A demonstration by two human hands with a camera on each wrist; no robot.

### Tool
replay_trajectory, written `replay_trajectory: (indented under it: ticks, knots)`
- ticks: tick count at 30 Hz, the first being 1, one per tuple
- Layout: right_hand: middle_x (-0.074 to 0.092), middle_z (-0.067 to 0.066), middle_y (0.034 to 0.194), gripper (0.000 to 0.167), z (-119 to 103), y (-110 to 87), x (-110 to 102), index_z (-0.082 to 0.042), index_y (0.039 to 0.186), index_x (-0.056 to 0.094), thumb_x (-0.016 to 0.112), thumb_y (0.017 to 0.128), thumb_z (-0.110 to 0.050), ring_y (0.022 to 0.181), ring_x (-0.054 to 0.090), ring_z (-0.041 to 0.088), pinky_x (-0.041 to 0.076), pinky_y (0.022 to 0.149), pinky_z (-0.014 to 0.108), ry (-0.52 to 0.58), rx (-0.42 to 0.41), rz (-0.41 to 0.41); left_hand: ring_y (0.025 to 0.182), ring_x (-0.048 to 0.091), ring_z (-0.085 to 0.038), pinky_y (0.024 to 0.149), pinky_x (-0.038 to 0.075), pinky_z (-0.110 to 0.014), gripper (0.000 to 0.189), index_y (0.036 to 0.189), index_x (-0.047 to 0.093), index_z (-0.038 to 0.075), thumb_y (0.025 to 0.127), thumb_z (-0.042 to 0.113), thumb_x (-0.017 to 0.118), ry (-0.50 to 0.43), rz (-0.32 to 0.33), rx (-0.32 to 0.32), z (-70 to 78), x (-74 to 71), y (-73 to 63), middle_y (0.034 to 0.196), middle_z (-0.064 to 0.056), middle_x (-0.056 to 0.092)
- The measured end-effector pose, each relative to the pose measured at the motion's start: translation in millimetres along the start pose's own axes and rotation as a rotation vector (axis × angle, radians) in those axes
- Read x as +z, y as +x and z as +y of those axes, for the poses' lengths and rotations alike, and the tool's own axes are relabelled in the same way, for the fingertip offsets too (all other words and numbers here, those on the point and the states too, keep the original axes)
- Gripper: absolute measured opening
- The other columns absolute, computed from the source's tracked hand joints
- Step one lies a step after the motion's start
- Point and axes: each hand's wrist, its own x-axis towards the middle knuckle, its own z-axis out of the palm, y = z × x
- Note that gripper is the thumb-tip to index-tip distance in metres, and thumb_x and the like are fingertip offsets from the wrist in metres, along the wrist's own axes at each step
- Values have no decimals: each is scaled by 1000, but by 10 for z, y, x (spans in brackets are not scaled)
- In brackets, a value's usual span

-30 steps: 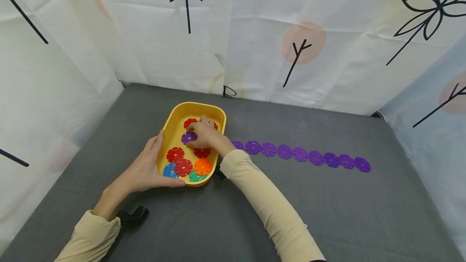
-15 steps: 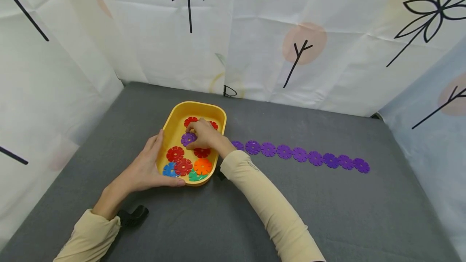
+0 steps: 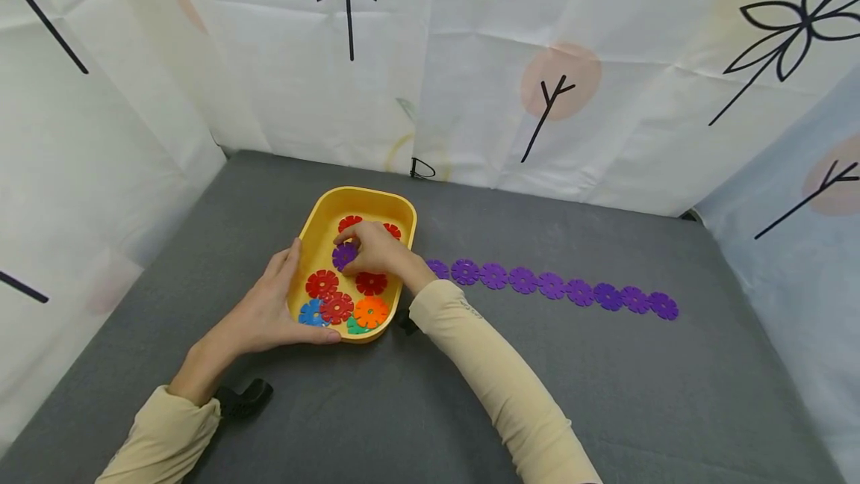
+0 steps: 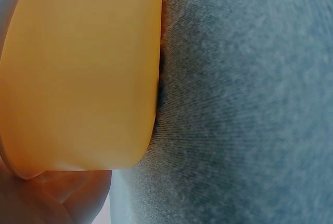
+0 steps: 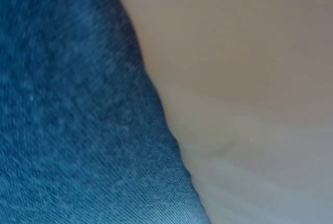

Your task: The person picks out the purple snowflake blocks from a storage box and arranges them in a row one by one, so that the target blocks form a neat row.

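In the head view, a yellow plastic tray (image 3: 363, 200) stands on the grey cloth with several flower-shaped plastic discs inside. My left hand (image 3: 265, 316) holds its near left corner, thumb along the near end and fingers on the left side. The left wrist view has the tray's outer wall (image 4: 83, 73) up close, fingers (image 4: 62, 195) beyond it. My right hand (image 3: 381, 251) reaches in over the right rim and pinches a purple flower disc (image 3: 344, 256) between thumb and fingers. Red discs (image 3: 322, 284), an orange disc (image 3: 371, 311), a blue disc (image 3: 311, 313) and a partly covered green disc (image 3: 357, 326) lie around.
A row of purple flower discs (image 3: 551, 286) runs rightward from beside the tray across the grey cloth (image 3: 605, 387). Its left end is partly hidden by the right wrist. White printed curtains (image 3: 470, 81) hang behind and at both sides. The right wrist view is mostly sleeve (image 5: 244, 156) and cloth.
The right hand's fingers have closed in on the purple disc, which has shifted slightly left. The left hand and tray have stayed nearly still.
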Motion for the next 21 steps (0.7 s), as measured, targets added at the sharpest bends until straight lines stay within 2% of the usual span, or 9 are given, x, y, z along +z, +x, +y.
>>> replay_trajectory:
  ticks: [8,15,21]
  knots:
    - [71,10,115,49,-27,-98,-53,-9,135,67,80,88,-12,100,61,19,52,74,15,72,-69,78,135,40,-41,107,46,-63,147,164,-9,6,68,64,86,-2,-8,1,5,-10,-10,163,-26,16]
    - [72,10,123,48,-16,-288,-193,-5,134,67,80,88,-10,107,66,23,58,81,18,160,-148,138,135,40,-40,107,46,-63,148,164,-10,8,67,65,87,-2,-4,-2,4,-17,0,163,-25,17]
    - [70,12,120,48,100,-562,-362,-8,134,67,79,88,-9,98,71,23,61,83,25,218,-149,156,134,40,-40,106,48,-62,148,164,-9,8,67,66,86,6,-5,-11,5,-3,6,161,-24,19]
